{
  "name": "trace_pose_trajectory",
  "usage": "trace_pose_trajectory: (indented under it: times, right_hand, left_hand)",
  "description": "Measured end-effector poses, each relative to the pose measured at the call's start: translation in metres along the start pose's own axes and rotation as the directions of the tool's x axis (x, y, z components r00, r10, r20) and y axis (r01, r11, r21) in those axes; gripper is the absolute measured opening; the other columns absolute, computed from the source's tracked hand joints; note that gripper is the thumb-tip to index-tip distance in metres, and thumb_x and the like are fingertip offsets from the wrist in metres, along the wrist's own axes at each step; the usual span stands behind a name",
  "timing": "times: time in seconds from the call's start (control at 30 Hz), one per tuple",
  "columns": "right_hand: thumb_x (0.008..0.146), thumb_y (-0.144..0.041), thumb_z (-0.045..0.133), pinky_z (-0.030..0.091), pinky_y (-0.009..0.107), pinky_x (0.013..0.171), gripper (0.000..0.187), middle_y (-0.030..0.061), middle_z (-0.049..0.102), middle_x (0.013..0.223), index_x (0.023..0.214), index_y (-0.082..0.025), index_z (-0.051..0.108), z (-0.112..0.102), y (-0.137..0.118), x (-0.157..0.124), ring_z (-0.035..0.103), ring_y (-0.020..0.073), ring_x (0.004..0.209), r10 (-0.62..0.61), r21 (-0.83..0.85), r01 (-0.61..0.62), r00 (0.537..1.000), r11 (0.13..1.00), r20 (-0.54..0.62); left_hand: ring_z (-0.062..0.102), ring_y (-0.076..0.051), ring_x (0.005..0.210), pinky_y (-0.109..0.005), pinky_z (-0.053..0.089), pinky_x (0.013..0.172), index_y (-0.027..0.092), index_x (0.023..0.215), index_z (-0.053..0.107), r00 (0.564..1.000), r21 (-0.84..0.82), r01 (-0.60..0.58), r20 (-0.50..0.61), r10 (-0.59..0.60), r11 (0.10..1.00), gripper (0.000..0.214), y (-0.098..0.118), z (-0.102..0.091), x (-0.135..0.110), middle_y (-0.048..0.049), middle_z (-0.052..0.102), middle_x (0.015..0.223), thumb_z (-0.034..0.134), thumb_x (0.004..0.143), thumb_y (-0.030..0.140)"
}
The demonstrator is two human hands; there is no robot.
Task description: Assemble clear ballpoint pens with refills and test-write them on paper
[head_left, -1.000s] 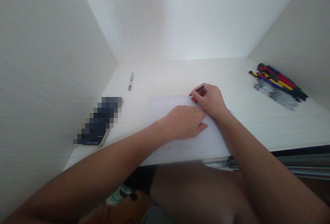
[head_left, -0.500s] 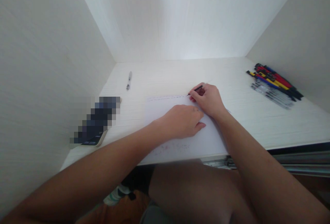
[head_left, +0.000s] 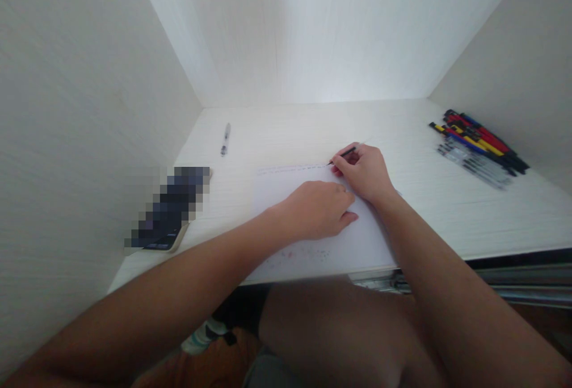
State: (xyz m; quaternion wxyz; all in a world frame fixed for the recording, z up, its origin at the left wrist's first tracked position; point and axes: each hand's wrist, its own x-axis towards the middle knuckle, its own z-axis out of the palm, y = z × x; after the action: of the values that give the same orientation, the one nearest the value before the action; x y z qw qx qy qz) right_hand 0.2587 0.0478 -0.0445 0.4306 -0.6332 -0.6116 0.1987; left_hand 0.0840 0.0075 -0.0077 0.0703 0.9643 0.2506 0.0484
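A white sheet of paper [head_left: 286, 188] lies on the white desk [head_left: 415, 191], with a faint line of writing along its top edge and small coloured marks near its bottom. My right hand [head_left: 364, 173] is closed on a dark pen [head_left: 344, 153], whose tip touches the paper's top edge. My left hand [head_left: 319, 209] rests on the middle of the sheet with its fingers curled under, pressing it down just left of the right hand.
A phone [head_left: 170, 209] lies at the desk's left edge. A clear pen [head_left: 226, 139] lies at the back left. Several coloured pens [head_left: 478, 140] are heaped at the right by the side wall. White walls enclose the desk on three sides. My knee is below the front edge.
Both hands stay in place on the paper; the pen tip has barely shifted along the top line. The view has moved slightly.
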Motion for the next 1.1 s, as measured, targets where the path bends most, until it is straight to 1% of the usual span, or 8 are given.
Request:
trace_pose_trajectory:
  times: [0.4,0.67,0.97,1.1]
  right_hand:
    - [0.082,-0.029,0.069,0.059,0.04,0.07,0.012,0.0111,0.075,0.078,0.086,-0.018,0.071,0.0015,-0.0013,-0.0002,0.071,0.0241,0.071,-0.006,-0.032,0.006,1.0,0.999,0.005]
    - [0.083,-0.029,0.069,0.058,0.039,0.07,0.013,0.0107,0.074,0.078,0.086,-0.017,0.072,0.0006,0.0009,-0.0005,0.071,0.0235,0.071,-0.035,-0.035,0.035,0.999,0.999,0.017]
    - [0.083,-0.026,0.069,0.059,0.041,0.071,0.008,0.0119,0.074,0.078,0.083,-0.018,0.07,0.001,-0.0008,0.0005,0.072,0.0254,0.073,0.015,-0.026,-0.016,0.999,1.0,-0.03]
    - [0.082,-0.024,0.069,0.06,0.041,0.071,0.006,0.0115,0.073,0.078,0.083,-0.018,0.071,0.0016,-0.001,0.0007,0.072,0.0257,0.073,0.026,-0.034,-0.027,0.999,0.999,-0.031]
  left_hand:
    - [0.071,-0.028,0.095,-0.04,0.054,0.081,0.016,0.094,0.068,1.0,-0.011,0.007,0.014,-0.007,1.0,0.032,0.0006,-0.0021,-0.0006,-0.0098,0.074,0.101,0.05,0.105,0.04]
    - [0.071,-0.028,0.093,-0.041,0.054,0.078,0.015,0.093,0.068,1.0,-0.013,-0.008,-0.023,0.007,1.0,0.031,-0.0009,0.001,-0.0009,-0.0096,0.074,0.098,0.052,0.104,0.039]
    - [0.071,-0.029,0.095,-0.041,0.054,0.078,0.016,0.094,0.069,1.0,0.006,-0.013,-0.023,0.013,1.0,0.032,-0.0018,0.0027,0.0001,-0.0092,0.074,0.099,0.051,0.105,0.04]
    - [0.072,-0.028,0.096,-0.04,0.054,0.079,0.016,0.094,0.069,1.0,0.005,-0.008,-0.025,0.008,1.0,0.031,-0.0017,0.0034,0.0002,-0.0089,0.075,0.099,0.052,0.105,0.04]
